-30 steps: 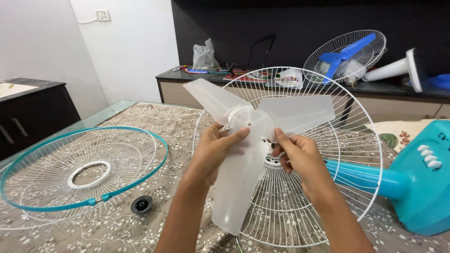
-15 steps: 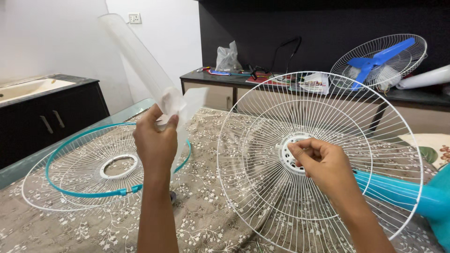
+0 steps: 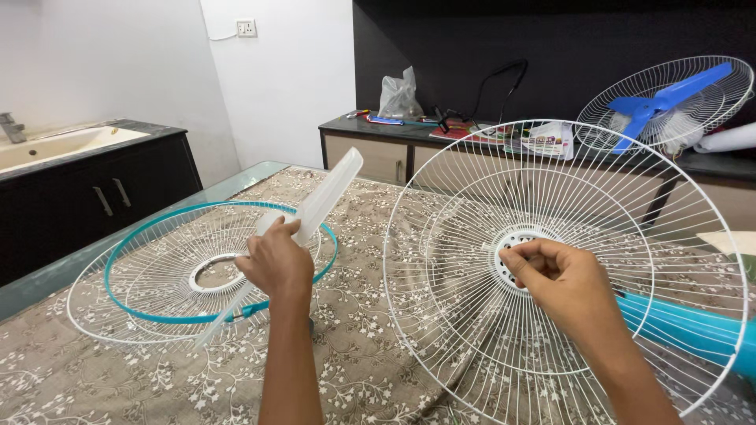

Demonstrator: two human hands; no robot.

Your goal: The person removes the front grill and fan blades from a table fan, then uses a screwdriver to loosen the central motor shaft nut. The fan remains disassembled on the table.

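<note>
Fan blade, translucent white, sits gripped at its hub in the left hand, long axis tilted up-right over the teal-rimmed front grille. Right hand is pinched shut at the hub of the upright rear grille, well apart.

Your left hand and right hand are both bare, with no gloves, rings, watch or bands, and both forearms show no sleeves.
</note>
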